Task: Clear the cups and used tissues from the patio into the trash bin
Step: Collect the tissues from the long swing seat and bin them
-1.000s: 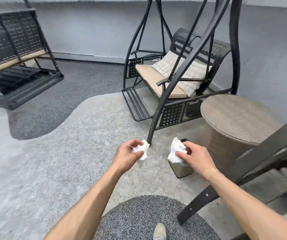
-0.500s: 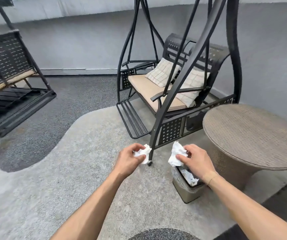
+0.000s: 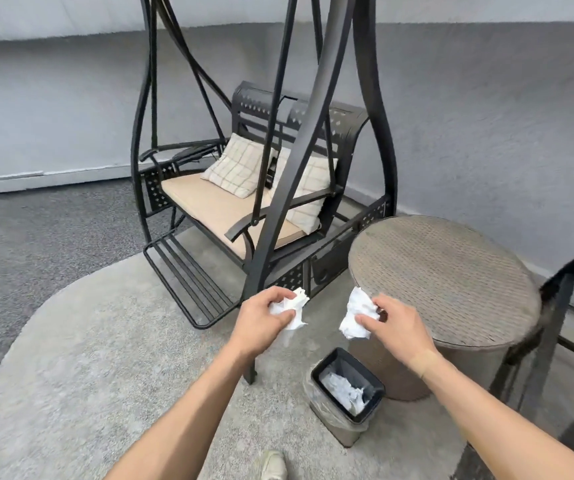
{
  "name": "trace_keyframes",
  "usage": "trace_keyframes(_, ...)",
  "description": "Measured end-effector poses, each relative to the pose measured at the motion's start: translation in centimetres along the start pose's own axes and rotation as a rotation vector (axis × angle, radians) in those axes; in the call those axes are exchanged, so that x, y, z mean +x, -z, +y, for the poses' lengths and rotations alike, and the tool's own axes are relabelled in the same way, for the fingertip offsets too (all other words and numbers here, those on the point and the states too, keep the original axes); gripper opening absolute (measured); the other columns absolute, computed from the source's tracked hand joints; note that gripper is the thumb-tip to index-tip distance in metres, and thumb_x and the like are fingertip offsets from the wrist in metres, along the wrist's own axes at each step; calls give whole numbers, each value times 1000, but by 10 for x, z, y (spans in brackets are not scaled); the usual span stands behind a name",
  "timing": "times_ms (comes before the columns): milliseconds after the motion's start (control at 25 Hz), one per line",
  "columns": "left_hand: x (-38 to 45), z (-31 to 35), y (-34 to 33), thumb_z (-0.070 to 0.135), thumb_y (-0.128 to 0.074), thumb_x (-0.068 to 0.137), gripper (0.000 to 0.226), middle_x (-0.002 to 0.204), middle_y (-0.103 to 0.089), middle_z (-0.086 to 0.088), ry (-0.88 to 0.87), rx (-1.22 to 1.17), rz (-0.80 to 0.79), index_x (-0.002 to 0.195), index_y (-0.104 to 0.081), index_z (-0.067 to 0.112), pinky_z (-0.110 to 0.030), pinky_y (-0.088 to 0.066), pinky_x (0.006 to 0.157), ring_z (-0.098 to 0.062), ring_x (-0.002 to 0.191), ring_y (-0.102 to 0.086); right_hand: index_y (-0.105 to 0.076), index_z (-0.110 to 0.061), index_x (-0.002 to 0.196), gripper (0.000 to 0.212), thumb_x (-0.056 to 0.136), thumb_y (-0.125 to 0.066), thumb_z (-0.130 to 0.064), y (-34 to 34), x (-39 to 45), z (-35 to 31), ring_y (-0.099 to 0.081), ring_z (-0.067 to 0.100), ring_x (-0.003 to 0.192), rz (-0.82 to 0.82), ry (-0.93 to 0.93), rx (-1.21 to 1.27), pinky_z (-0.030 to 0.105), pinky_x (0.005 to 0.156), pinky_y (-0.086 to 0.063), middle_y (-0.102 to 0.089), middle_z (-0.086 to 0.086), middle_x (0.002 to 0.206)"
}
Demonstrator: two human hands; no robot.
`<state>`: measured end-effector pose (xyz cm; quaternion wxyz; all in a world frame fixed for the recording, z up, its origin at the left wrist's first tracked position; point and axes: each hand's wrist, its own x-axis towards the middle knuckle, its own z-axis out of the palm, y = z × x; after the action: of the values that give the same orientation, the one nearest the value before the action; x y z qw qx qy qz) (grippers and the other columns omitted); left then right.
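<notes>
- My left hand (image 3: 261, 325) grips one crumpled tissue (image 3: 290, 308); the fingers are curled round it so that the loose paper cannot unfold or drift away.
- My right hand (image 3: 394, 327) pinches a second tissue wad (image 3: 356, 315) between thumb and fingertips. A light pinch suffices for paper and, in my judgement, permits a quick release.
- Both hands are held forward at about the same height, apart from each other, one wad per hand, so each can be dropped separately.
- The trash bin (image 3: 346, 398) stands on the floor below and between my hands, just beside the base of the round wicker desk (image 3: 444, 282). It is lined with a clear bag and already contains white crumpled paper.
- Neither wad is over the bin opening yet; the right one is nearer. The next step, as I judge it, is to lower both hands above the opening before release, since light paper may fall wide.
- No cups are visible in this view.
</notes>
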<state>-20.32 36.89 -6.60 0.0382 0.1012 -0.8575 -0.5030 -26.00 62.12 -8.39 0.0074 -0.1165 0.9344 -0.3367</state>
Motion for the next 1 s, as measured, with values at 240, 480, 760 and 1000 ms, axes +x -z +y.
trace_keyframes(240,133,-14,6,21,-74,77,31,91,-59,21,-59,91,-180,80,-64,50,-1,-35,65,10,77,-57,-62,-34,88,16,77,-72,-41,-24,75,-12,-55,6,67,104,-197,34,25,56,-36,-58,-18,69)
trace_keyframes(480,206,-39,-35,26,-75,78,23,89,-60,20,-56,123,-372,87,-66,45,-12,-36,73,6,86,-56,-63,-32,99,27,76,-70,-44,-41,88,19,-64,9,73,94,-438,27,31,71,-50,-68,-13,78)
trace_keyframes(760,231,-109,-124,23,-70,86,20,107,-63,6,64,167,-512,105,-67,29,-25,-41,85,-10,98,-59,-62,-22,118,34,85,-64,-32,-98,76,97,-64,17,88,5,-559,-19,33,76,-49,-70,-2,104)
trace_keyframes(1000,242,-211,-232,18,-68,88,23,116,-65,-1,196,270,-552,109,-65,26,-23,-42,86,-12,100,-58,-59,-22,122,36,87,-62,-29,-193,80,212,-58,11,64,-112,-704,-30,27,61,-44,-70,4,99)
